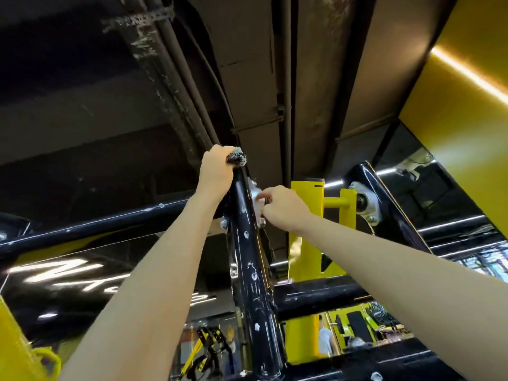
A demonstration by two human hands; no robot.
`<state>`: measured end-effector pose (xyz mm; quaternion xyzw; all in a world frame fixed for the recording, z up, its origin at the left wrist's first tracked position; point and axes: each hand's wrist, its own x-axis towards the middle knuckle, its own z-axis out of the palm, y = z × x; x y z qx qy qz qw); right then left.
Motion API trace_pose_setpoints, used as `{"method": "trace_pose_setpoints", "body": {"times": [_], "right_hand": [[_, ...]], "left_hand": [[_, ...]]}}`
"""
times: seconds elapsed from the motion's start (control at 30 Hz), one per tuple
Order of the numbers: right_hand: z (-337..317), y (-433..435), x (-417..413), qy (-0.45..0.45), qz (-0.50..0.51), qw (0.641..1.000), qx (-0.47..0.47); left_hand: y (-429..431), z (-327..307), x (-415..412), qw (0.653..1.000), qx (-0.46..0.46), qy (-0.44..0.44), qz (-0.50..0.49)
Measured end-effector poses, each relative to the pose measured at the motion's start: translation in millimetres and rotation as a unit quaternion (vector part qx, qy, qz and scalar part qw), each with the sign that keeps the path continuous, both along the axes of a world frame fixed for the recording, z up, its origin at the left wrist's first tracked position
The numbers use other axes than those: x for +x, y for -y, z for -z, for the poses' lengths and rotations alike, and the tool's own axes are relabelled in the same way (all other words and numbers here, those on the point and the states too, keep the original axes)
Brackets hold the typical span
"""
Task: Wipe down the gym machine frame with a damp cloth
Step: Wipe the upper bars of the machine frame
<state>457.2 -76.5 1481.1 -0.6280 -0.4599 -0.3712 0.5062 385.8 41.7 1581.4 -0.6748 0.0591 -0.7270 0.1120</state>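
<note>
I look up along a black upright post of the gym machine frame. My left hand reaches to the post's top end and grips a dark, bunched cloth pressed against it. My right hand is just right of the post, its curled fingers holding the silver bearing bracket bolted to the post's side. Both arms stretch upward from the bottom of the view.
A black crossbar runs left from the post. A yellow pivot arm and a second black post with its own bracket stand to the right. Dark ceiling ducts hang overhead. Other machines and people show low down.
</note>
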Motion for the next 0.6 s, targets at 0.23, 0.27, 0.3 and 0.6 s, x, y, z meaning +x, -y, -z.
{"method": "trace_pose_setpoints", "body": {"times": [0.23,0.27,0.3,0.6], "right_hand": [[-15,-16,8,0.075,0.052,0.996,-0.016],[-17,-15,7,0.079,0.063,0.994,-0.03],[-19,-15,8,0.075,0.05,0.995,-0.044],[-21,-4,23,0.058,-0.07,0.995,-0.041]], "left_hand": [[5,-18,-13,0.987,0.095,-0.061,-0.114],[9,-28,-11,0.986,0.076,-0.054,-0.138],[15,-32,-8,0.98,0.074,-0.067,-0.17],[43,-26,3,0.951,0.078,-0.12,-0.273]]}}
